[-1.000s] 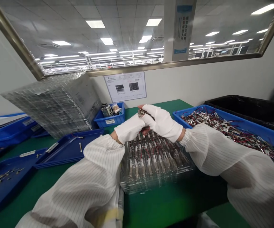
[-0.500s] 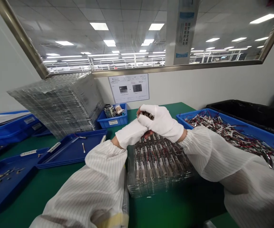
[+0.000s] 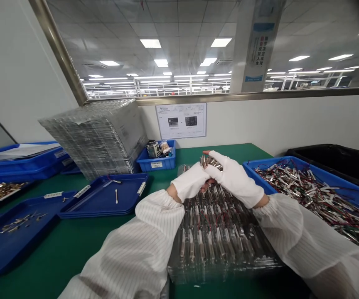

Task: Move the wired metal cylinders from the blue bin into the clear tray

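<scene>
Both hands wear white gloves and meet above a clear plastic tray (image 3: 220, 245) filled with rows of small metal parts with red wires. My right hand (image 3: 235, 180) is closed round a bunch of those small metal parts (image 3: 210, 162), whose ends stick out above its fingers. My left hand (image 3: 192, 185) is curled, knuckles up, pressed against the right hand from the left; its fingertips are hidden, and I cannot make out what it holds.
A blue bin (image 3: 319, 187) of loose wired metal parts sits at the right, a black bin (image 3: 338, 155) behind it. A tall stack of clear trays (image 3: 95, 137), a small blue box (image 3: 157, 160) and flat blue trays (image 3: 104, 199) lie to the left.
The view has swung right and down, so everything sits further right in the frame. The hands stay together over the tray, holding the same bunch of parts.
</scene>
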`<state>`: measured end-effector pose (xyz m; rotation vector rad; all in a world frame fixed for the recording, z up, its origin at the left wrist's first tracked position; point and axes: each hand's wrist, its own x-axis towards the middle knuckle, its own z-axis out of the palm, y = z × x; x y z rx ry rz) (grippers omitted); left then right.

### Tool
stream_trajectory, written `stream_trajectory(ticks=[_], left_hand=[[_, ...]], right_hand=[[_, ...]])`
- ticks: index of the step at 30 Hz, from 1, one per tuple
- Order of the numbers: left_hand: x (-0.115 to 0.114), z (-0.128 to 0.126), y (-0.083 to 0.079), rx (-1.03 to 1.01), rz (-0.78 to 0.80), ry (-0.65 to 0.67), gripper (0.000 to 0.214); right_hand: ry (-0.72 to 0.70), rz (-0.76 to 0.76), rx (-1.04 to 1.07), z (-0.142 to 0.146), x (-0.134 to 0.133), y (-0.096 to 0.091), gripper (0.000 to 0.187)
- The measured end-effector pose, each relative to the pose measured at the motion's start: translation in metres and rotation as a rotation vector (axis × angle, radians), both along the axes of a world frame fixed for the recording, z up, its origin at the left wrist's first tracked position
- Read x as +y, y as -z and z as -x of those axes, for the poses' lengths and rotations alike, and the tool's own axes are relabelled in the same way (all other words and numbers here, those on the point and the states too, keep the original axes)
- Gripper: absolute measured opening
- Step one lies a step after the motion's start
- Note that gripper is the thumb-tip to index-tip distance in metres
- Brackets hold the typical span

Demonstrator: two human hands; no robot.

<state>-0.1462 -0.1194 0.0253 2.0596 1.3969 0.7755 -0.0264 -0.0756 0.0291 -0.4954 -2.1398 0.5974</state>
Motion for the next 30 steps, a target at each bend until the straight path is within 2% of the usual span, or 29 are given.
stream_trajectory(ticks=[3, 6, 8, 11, 13, 16, 19, 21, 23, 27, 30], left_hand=[[0.007, 0.005, 0.01, -0.198, 0.095, -0.033, 0.023], [0.011, 0.005, 0.006, -0.547, 0.31, -0.075, 0.022], [0.012, 0.003, 0.001, -0.742, 0.377, -0.142, 0.02], [0.012, -0.001, -0.003, -0.783, 0.225, -0.301, 0.015], [0.012, -0.002, -0.002, -0.675, 0.039, -0.39, 0.013], [0.009, -0.004, -0.002, -0.382, -0.269, -0.42, 0.01], [0.001, -0.005, -0.007, -0.129, -0.386, -0.355, 0.012], [-0.004, -0.005, -0.012, -0.043, -0.363, -0.285, 0.013], [-0.008, -0.002, -0.017, -0.045, -0.31, -0.205, 0.012], [-0.012, 0.007, -0.021, -0.23, -0.136, -0.085, 0.008], [-0.015, 0.014, -0.023, -0.388, -0.017, -0.067, 0.003]], right_hand=[[0.005, 0.146, 0.067, 0.0, 0.008, 0.005, 0.027], [-0.115, 0.41, 0.177, 0.0, 0.011, 0.003, 0.026], [-0.188, 0.578, 0.24, 0.001, 0.01, 0.001, 0.027], [-0.234, 0.768, 0.324, 0.002, 0.007, 0.003, 0.033], [-0.258, 0.822, 0.387, 0.002, 0.007, 0.006, 0.035], [-0.25, 0.788, 0.454, 0.003, 0.01, 0.011, 0.028], [-0.214, 0.755, 0.447, 0.0, 0.012, 0.011, 0.02], [-0.182, 0.739, 0.425, -0.003, 0.012, 0.009, 0.017], [-0.159, 0.721, 0.398, -0.008, 0.011, 0.006, 0.015], [-0.091, 0.606, 0.299, -0.019, -0.002, -0.007, 0.011], [0.048, 0.484, 0.202, -0.024, -0.018, -0.019, 0.011]])
